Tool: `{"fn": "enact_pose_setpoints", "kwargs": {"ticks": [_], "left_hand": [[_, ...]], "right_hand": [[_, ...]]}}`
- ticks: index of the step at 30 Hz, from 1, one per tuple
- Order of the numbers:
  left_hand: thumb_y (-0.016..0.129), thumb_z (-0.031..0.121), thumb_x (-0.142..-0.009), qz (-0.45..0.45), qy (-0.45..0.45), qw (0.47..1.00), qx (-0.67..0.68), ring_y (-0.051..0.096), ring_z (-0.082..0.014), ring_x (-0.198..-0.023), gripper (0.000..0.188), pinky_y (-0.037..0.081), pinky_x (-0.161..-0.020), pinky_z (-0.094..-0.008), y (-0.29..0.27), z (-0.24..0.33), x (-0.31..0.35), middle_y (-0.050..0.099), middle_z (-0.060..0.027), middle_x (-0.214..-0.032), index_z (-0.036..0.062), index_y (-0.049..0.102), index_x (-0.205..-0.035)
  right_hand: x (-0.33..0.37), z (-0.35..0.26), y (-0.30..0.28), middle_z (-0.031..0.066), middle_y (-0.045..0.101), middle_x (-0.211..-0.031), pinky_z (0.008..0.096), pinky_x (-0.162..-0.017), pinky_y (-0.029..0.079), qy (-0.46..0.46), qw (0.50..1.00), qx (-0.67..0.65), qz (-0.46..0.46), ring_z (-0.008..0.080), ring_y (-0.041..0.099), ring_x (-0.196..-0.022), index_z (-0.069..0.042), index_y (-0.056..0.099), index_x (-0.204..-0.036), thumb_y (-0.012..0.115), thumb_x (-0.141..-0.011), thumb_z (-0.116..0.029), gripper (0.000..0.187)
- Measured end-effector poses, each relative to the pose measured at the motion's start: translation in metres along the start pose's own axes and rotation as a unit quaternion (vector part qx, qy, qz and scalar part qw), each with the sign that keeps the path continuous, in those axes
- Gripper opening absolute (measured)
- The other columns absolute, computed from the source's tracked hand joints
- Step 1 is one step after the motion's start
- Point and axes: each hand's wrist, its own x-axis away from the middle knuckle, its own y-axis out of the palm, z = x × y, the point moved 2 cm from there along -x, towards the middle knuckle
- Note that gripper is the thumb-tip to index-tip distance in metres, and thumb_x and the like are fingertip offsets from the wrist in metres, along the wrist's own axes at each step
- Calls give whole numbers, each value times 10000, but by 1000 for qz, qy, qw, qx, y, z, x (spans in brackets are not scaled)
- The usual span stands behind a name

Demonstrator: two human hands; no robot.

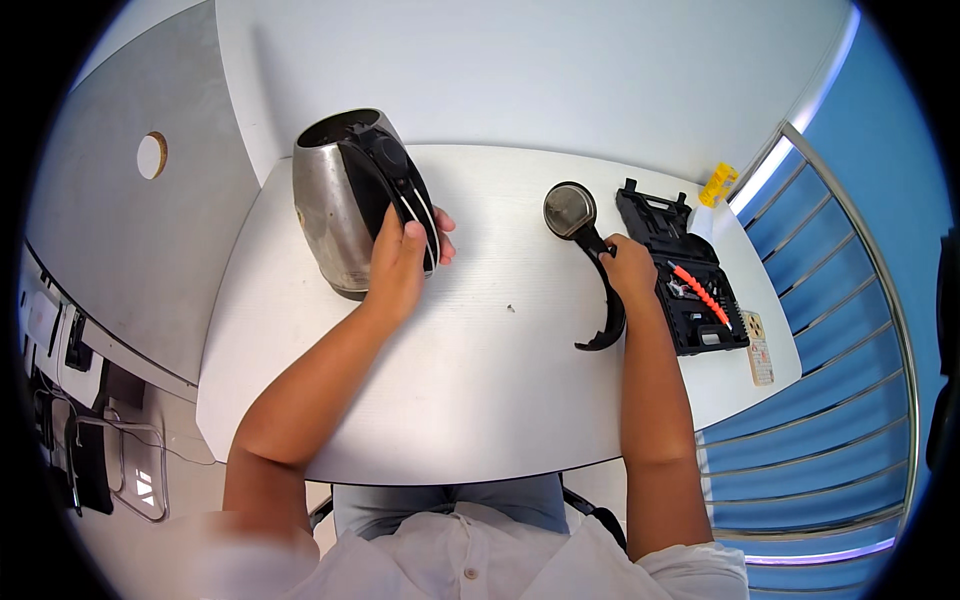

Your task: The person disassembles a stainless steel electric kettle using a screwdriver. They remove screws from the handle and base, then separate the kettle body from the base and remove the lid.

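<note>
A steel electric kettle (pixel 322 205) stands upright and lidless at the left of the white table (pixel 470 400). My left hand (pixel 402 262) is wrapped round its black handle, whose thin pale edges show beside my fingers. To the right, my right hand (pixel 632 268) grips a curved black handle cover (pixel 610 315). At the cover's far end is the round kettle lid (pixel 570 209), its metal underside facing up. The cover is apart from the kettle. Between my hands lies a tiny dark piece (pixel 511 309), perhaps a screw, too small to make out.
Right of my hand lies an open black tool case (pixel 710 338) with an orange flexible shaft (pixel 703 295) across it. A remote control (pixel 758 350), a yellow object (pixel 718 185) and a white object (pixel 701 222) are beside it. A metal railing (pixel 908 390) borders the right.
</note>
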Motion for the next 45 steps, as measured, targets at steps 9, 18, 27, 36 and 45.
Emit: {"fn": "enact_pose_setpoints", "kwargs": {"ticks": [9, 18, 27, 36, 45], "left_hand": [[389, 541, -916, 24, -11, 978, -208, 565, -148, -769, 571, 466, -693, -281, -36, 6, 19, 546, -83, -920, -1, 407, -1097], [435, 279, -943, 237, 37, 910, -338, 507, -189, -994, 400, 400, -878, -336, -52, 42, 49, 493, -100, -1132, 9, 359, -1228], [354, 521, -932, -15, -332, 934, 132, 525, -218, -1066, 561, 424, -914, -370, 25, 47, 82, 511, -119, -1182, 63, 366, -1255], [270, 483, -964, 43, -258, 908, 326, 534, -248, -1125, 544, 487, -904, -393, 16, 38, 64, 495, -129, -1255, 58, 349, -1294], [316, 337, -984, 60, -247, 923, 289, 567, -259, -1081, 417, 544, -849, -428, 7, 37, 65, 443, -109, -1279, 98, 275, -1323]], "right_hand": [[-15, 13, 10, 125, 662, -859, 377, -722, 488, -45, 991, -127, -26, 286, 639, -828, -77, 647, -925, 602, -738, -183, 220], [22, -29, -22, 60, 591, -625, 255, -586, 441, -154, 920, -344, -105, 127, 577, -590, -5, 599, -866, 587, -747, -62, 132], [87, -87, -71, 17, 563, -674, 229, -589, 398, -281, 842, -428, -167, 61, 482, -631, 6, 589, -910, 635, -778, -95, 173], [112, -112, -51, 55, 563, -715, 266, -570, 389, -398, 800, -373, -249, 126, 480, -617, -7, 618, -906, 627, -787, -100, 151], [81, -115, -47, 82, 555, -694, 298, -598, 394, -394, 824, -242, -328, 172, 482, -619, -25, 620, -913, 626, -788, -140, 170]]}}
